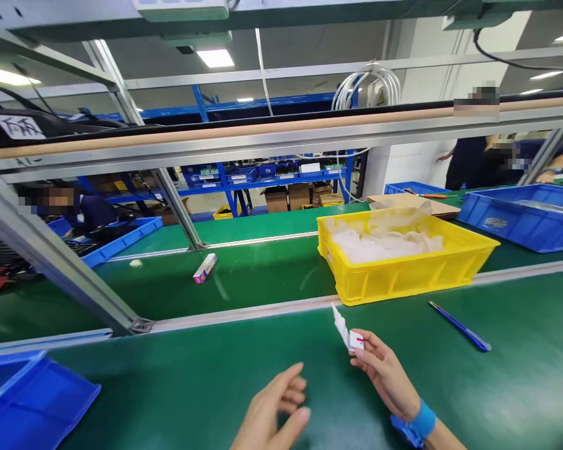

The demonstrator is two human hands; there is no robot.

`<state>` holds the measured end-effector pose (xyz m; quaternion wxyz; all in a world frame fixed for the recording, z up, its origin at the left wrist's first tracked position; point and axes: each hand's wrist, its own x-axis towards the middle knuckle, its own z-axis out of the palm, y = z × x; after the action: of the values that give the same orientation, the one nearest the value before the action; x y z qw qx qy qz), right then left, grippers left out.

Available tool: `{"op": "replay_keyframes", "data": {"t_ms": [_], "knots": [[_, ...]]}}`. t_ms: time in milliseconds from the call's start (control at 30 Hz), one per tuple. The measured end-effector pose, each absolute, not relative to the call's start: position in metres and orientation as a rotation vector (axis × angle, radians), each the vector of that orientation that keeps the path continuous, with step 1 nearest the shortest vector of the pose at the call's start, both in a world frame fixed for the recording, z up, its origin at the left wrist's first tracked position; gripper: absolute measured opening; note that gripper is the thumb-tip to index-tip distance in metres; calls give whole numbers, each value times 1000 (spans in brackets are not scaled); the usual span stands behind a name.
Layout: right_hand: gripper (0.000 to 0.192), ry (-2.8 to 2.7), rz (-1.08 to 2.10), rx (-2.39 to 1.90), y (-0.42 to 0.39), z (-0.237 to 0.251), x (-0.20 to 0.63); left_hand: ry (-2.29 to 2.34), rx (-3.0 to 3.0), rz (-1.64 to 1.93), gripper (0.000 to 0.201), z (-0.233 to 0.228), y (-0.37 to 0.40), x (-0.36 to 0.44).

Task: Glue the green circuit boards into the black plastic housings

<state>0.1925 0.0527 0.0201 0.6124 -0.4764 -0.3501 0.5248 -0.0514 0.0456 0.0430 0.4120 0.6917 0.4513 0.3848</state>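
My right hand (382, 369), with a blue band at the wrist, pinches a small white item with a thin pointed end (346, 332) between thumb and fingers. A pink mark shows on its wider part; its exact kind is unclear. To the left, my left hand (276, 406) holds nothing, its thumb and fingers apart above the green work surface (169, 387). A blue pen-like tool (460, 326) lies right of my right hand. Beyond both hands stands a yellow bin (403, 281) with crumpled translucent wrapping (385, 240) inside.
A small printed box (205, 269) lies beyond the metal strip. Blue bins stand at the lower left (37, 400) and far right (525, 215). A metal frame (281, 140) crosses above the bench. Co-workers are at the far left (94, 212) and far right (473, 159).
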Motion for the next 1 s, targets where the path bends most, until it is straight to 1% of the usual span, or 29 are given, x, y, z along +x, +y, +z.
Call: {"op": "replay_keyframes", "data": {"t_ms": [33,67,133,233,333,500,567,733,833,900,1000], "knots": [[50,-819,1241,-1071,51,23,182,976,1704,872,56,45,56,-38],[49,-831,1272,-1041,50,25,172,917,1625,843,59,47,67,-25],[46,-845,1316,-980,48,28,154,889,1514,872,57,50,86,-3],[44,-834,1322,-914,50,29,136,946,1422,945,63,49,102,16],[40,-748,1349,-919,56,28,127,956,1341,957,70,44,108,14],[48,-654,1406,-924,65,26,122,940,1187,923,75,34,114,4],[44,-670,1423,-892,64,25,121,933,1147,910,77,32,113,3],[33,-672,1464,-810,55,22,121,879,1205,937,72,40,100,-5],[30,-625,1556,-709,51,22,122,828,1421,953,59,55,93,-14],[32,-551,1651,-632,49,20,121,796,1616,976,50,67,90,-18],[30,-470,1775,-544,46,17,118,777,1778,986,44,80,88,-17]]}}
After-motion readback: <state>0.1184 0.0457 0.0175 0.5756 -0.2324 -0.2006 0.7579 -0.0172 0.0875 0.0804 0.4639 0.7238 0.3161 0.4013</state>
